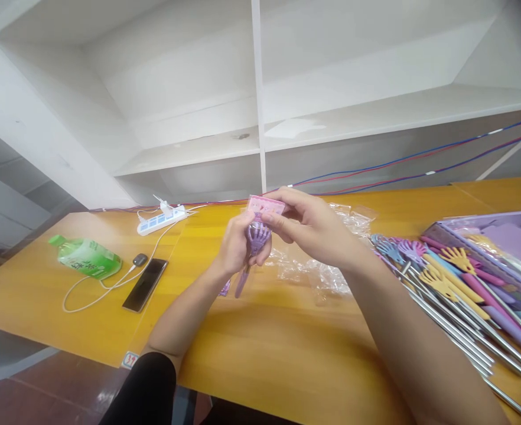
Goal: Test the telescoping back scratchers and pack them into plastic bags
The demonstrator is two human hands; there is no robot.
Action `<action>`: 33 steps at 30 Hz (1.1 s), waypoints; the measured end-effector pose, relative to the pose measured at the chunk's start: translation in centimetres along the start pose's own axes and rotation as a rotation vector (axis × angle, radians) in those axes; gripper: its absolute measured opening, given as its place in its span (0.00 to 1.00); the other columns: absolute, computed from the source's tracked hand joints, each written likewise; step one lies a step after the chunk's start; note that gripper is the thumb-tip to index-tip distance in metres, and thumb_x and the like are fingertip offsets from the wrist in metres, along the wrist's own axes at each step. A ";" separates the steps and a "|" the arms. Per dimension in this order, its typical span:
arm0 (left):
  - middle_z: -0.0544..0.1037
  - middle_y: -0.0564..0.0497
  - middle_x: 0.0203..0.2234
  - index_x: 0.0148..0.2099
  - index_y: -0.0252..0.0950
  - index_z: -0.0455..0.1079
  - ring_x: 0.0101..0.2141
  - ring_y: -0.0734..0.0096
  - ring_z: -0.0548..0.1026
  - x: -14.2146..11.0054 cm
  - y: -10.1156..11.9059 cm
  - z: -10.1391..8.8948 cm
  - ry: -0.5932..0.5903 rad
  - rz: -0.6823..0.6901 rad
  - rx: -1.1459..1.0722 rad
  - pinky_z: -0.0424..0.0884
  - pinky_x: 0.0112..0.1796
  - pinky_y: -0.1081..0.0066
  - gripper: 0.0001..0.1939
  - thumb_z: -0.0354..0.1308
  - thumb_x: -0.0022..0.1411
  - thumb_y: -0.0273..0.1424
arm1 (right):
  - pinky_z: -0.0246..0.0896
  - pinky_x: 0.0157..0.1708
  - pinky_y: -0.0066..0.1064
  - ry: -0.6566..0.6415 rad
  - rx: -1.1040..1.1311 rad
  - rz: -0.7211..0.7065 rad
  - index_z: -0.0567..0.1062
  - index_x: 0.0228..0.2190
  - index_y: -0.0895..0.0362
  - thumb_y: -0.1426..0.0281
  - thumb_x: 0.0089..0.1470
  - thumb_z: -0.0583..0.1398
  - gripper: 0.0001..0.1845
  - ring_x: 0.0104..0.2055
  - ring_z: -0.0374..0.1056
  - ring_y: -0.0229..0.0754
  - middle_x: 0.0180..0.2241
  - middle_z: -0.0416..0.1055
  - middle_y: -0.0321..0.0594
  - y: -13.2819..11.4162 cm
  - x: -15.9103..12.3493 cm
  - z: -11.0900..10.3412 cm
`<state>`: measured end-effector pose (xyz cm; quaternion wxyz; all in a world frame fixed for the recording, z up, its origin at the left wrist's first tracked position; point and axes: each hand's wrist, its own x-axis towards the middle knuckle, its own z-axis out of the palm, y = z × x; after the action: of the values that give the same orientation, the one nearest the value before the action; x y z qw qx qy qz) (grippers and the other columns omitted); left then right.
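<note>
My left hand is closed around a purple back scratcher with a hand-shaped head. The head points up, and part of the handle shows below my fingers. My right hand pinches a pink card at the top of the scratcher's head, thumb in front. The card seems to belong to clear wrapping, but its lower edge is hidden by my fingers. Behind and right of my hands lie crumpled clear plastic bags. A small purple printed piece lies on the table below my left hand.
Several metal-handled back scratchers lie at the right beside a purple box. On the left are a green bottle, a phone, a white cable and a power strip. White shelves stand behind the wooden table.
</note>
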<state>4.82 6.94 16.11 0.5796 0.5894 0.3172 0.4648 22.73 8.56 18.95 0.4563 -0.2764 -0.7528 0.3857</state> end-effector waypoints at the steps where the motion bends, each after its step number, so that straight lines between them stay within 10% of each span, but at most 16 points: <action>1: 0.67 0.51 0.09 0.31 0.32 0.74 0.08 0.78 0.54 0.0 0.0 0.0 -0.008 -0.001 0.002 0.50 0.14 0.74 0.34 0.45 0.71 0.56 | 0.62 0.32 0.30 -0.028 0.024 0.029 0.80 0.46 0.55 0.57 0.67 0.64 0.15 0.34 0.68 0.37 0.41 0.75 0.41 -0.2 -0.1 -0.3; 6: 0.68 0.50 0.10 0.35 0.28 0.80 0.08 0.78 0.53 0.1 -0.3 -0.2 -0.059 -0.008 -0.016 0.50 0.14 0.73 0.37 0.43 0.72 0.55 | 0.63 0.31 0.32 -0.146 0.043 0.051 0.80 0.42 0.55 0.60 0.67 0.62 0.11 0.30 0.64 0.35 0.35 0.72 0.38 -0.7 -0.4 -1.6; 18: 0.71 0.53 0.13 0.43 0.30 0.80 0.10 0.80 0.56 -0.3 0.2 -0.2 -0.001 0.023 0.097 0.49 0.14 0.74 0.27 0.55 0.71 0.51 | 0.69 0.62 0.45 -0.063 0.002 0.015 0.81 0.55 0.48 0.59 0.66 0.64 0.18 0.60 0.72 0.48 0.58 0.77 0.41 -1.4 -0.8 -3.9; 24: 0.67 0.57 0.12 0.32 0.34 0.73 0.12 0.82 0.56 -0.9 0.1 0.4 -0.088 -0.022 0.256 0.55 0.18 0.76 0.27 0.55 0.75 0.51 | 0.70 0.38 0.37 -0.029 -0.065 0.025 0.83 0.44 0.51 0.60 0.64 0.65 0.11 0.31 0.70 0.37 0.45 0.79 0.39 -1.1 -0.8 -1.7; 33: 0.65 0.58 0.13 0.28 0.38 0.62 0.15 0.82 0.61 -0.8 -1.8 1.7 -0.091 -0.092 0.322 0.56 0.20 0.76 0.24 0.57 0.74 0.45 | 0.59 0.36 0.32 0.149 -0.226 -0.042 0.82 0.41 0.52 0.64 0.62 0.67 0.06 0.30 0.65 0.37 0.27 0.70 0.33 0.0 -0.4 0.7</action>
<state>6.34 5.77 14.34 0.5123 0.6797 0.3878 0.3539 22.22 8.04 18.57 0.4852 -0.3379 -0.7609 0.2672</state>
